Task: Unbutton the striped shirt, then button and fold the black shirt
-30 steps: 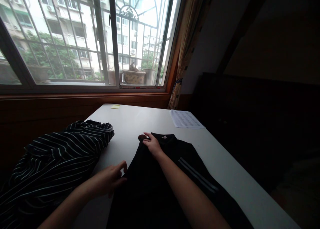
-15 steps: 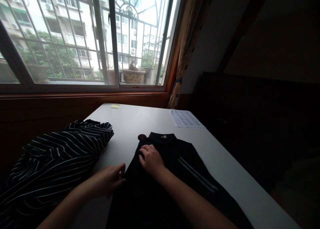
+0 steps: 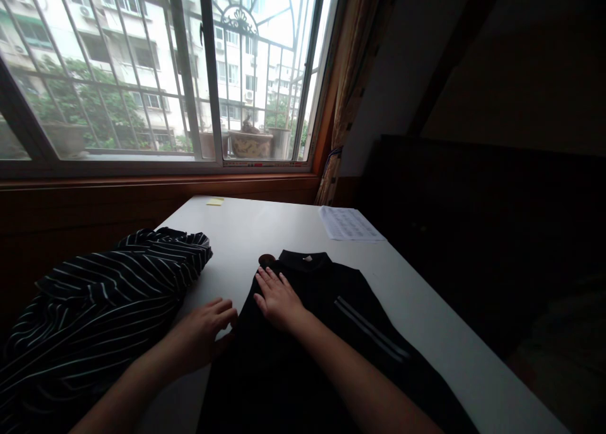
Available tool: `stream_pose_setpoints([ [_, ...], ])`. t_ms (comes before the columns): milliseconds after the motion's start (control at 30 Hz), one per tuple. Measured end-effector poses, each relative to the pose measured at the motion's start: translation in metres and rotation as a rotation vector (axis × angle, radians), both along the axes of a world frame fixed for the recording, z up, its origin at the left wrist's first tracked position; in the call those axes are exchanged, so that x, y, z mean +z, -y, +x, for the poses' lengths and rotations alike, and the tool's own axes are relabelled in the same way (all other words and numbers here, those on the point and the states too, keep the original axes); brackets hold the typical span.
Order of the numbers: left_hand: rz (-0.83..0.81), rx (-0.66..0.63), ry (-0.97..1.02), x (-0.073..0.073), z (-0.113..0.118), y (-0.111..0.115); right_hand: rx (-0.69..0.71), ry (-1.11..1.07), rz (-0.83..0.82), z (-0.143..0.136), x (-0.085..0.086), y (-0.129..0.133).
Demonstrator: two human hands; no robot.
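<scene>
A black collared garment (image 3: 331, 352) with two grey stripes lies spread on the white table (image 3: 265, 226). My right hand (image 3: 280, 300) rests flat on its upper left part, below the collar, with the fingers spread. At the garment's left edge is my left hand (image 3: 206, 333), its fingers curved and the thumb apart from them; nothing shows between them. A round brown object (image 3: 266, 260) sits beside the collar, just beyond my right fingertips. To the left, a black garment with white stripes (image 3: 118, 289) lies bunched up.
Printed sheets (image 3: 351, 223) lie at the table's far right edge. A yellow note (image 3: 215, 202) is near the far left corner. Behind the table are a barred window and a tied curtain (image 3: 331, 169).
My right hand's fingers have straightened and spread on the black garment, reaching slightly toward the brown object. My left hand has turned a little, its fingers slightly raised. The view has shifted slightly.
</scene>
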State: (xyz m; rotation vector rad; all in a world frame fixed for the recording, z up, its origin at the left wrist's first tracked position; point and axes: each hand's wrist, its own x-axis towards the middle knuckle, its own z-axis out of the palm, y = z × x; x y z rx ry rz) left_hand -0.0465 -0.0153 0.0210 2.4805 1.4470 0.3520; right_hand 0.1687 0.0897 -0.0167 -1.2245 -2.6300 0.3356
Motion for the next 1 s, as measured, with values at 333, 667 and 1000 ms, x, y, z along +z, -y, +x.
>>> stream_pose_setpoints([
  [333, -0.057, -0.177, 0.053, -0.004, 0.006, 0.005, 0.027, 0.058, -0.051, -0.001, 0.002, -0.025],
  [667, -0.175, -0.172, 0.082, 0.004, 0.008, 0.008, -0.024, 0.075, -0.048, -0.016, -0.004, -0.049],
  [1000, -0.185, -0.187, 0.120, 0.008, 0.010, 0.007, -0.079, 0.062, 0.051, -0.026, -0.009, -0.071],
])
